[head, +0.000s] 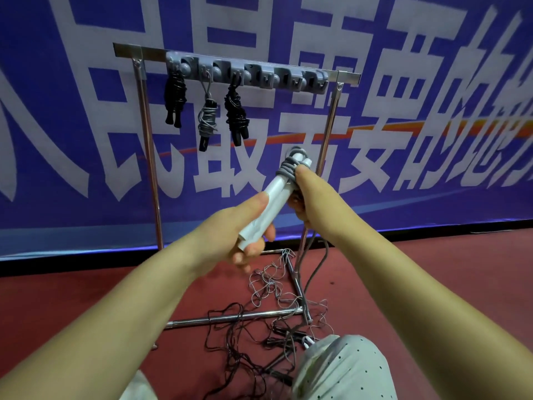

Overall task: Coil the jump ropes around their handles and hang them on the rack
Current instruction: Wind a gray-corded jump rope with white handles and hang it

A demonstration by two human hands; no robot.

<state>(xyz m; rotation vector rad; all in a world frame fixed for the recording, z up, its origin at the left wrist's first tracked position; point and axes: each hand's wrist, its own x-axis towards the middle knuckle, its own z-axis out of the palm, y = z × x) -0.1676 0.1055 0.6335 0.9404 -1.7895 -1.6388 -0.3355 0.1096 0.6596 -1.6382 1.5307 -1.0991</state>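
Note:
My left hand (245, 226) grips the lower end of two white jump-rope handles (269, 206) held together and tilted up to the right. Grey rope (288, 166) is coiled around their upper end. My right hand (302, 197) holds the grey rope beside the coils, and the loose rest of it hangs down to the floor. The metal rack (236, 67) stands ahead, with three coiled ropes hanging on its left hooks: a black one (174, 96), a grey one (207, 119) and another black one (237, 114).
Tangled black and thin grey ropes (259, 321) lie on the red floor around the rack's base bars (230, 317). Free hooks show on the rack's right half (300, 79). A blue banner (403, 111) hangs behind. My knee in dotted cloth (346, 370) is at the bottom.

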